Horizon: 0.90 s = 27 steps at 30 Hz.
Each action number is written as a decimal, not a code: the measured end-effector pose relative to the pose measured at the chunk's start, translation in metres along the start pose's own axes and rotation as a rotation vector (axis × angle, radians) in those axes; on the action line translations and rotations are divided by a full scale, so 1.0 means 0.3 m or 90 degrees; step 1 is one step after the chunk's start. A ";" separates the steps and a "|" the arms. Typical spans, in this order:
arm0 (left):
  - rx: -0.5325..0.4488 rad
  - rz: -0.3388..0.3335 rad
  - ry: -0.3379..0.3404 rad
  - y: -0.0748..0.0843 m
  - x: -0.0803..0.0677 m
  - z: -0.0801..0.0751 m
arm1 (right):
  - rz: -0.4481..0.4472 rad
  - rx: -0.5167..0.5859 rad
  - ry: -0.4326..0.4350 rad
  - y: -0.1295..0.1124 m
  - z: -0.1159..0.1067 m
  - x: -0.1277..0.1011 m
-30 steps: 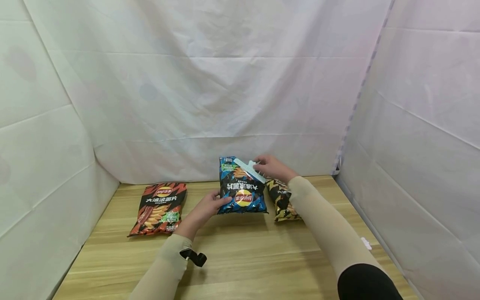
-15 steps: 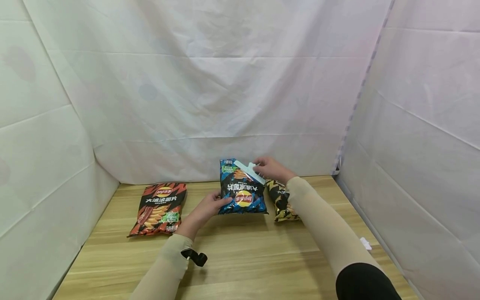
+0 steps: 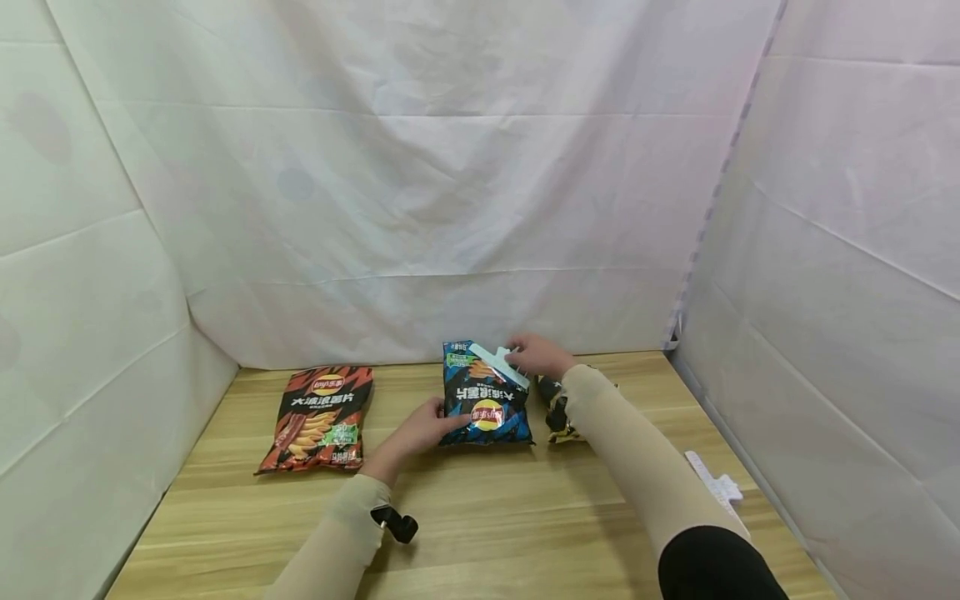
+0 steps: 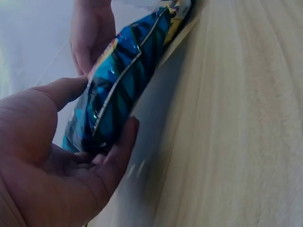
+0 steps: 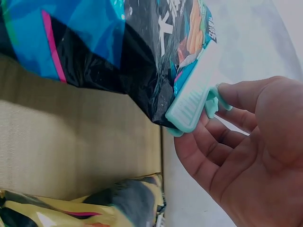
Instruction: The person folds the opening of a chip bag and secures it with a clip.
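Left hand [image 3: 417, 430]: forearm extended from lower left, curled round the lower left edge of a blue chip bag [image 3: 480, 405], thumb on the printed face, fingers beneath. Right hand [image 3: 542, 357]: arm stretched further forward, thumb and fingers pinching the handle of a pale teal clip [image 3: 495, 362]. Beige sleeves [image 3: 330, 529] on both forearms; black fabric [image 3: 716, 565] higher on the right arm; small black device [image 3: 397, 525] at the left wrist.

Counter [image 3: 465, 525]: light wood grain. White cloth [image 3: 450, 183]: hung behind and along both sides, creased, faintly spotted.

Blue chip bag: near the back of the counter, between two others, tilted, lifted off the wood at the left hand; teal clip set diagonally across the upper right corner. Red chip bag [image 3: 315, 417]: lying flat at left, apart. Black-and-yellow chip bag [image 3: 557, 410]: just right of the blue one, partly hidden by the right arm. All three opaque, contents hidden; chips pictured on blue and red fronts. White clip [image 3: 720, 486]: lying near the right edge.
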<state>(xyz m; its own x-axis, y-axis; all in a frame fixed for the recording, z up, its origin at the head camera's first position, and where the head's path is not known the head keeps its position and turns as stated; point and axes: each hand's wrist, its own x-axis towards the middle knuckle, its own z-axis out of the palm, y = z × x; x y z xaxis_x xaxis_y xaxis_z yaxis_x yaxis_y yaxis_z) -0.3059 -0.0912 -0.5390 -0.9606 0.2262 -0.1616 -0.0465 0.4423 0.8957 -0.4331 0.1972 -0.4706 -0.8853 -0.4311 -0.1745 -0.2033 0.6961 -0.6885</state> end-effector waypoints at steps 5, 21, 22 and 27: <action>0.031 -0.004 0.012 0.011 -0.018 0.021 | 0.017 0.001 -0.008 0.001 0.021 0.006; 0.170 0.013 0.057 0.050 -0.044 0.061 | 0.046 -0.133 0.000 0.033 0.093 0.069; 0.181 0.006 0.059 0.053 -0.046 0.063 | 0.047 -0.144 0.001 0.039 0.096 0.077; 0.210 -0.015 0.058 0.058 -0.043 0.074 | 0.058 -0.180 -0.007 0.063 0.102 0.102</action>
<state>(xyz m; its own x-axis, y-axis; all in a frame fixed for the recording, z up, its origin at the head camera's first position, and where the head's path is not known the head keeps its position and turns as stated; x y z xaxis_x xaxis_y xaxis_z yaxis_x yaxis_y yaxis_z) -0.2881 -0.0671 -0.5305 -0.9817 0.1402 -0.1291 0.0079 0.7066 0.7076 -0.4514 0.1797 -0.5106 -0.9010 -0.3645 -0.2352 -0.2327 0.8638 -0.4470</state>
